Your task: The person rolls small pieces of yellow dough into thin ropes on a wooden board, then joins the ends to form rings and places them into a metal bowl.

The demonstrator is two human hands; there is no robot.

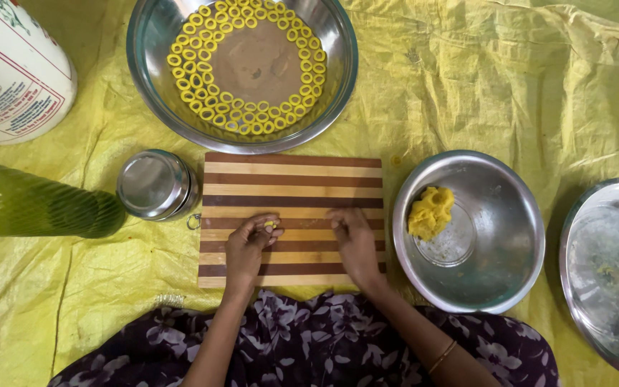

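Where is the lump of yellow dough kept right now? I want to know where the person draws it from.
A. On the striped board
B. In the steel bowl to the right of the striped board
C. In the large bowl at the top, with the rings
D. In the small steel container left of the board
B: the dough lump sits against the inner left wall of the steel bowl right of the striped board.

The cutting board [292, 218] lies on the sheet [510, 86] right before the seated person. Both hands rest on it, the left hand [247, 245] beside the right hand [354, 242], a bit of dough [270, 225] at the left fingertips. Behind the board sits a wide bowl [153, 43] with dough rings [202, 93] in it. Left of the board stands a small tin [153, 183]; right of it, a bowl [499, 208] holding a dough lump [430, 212].
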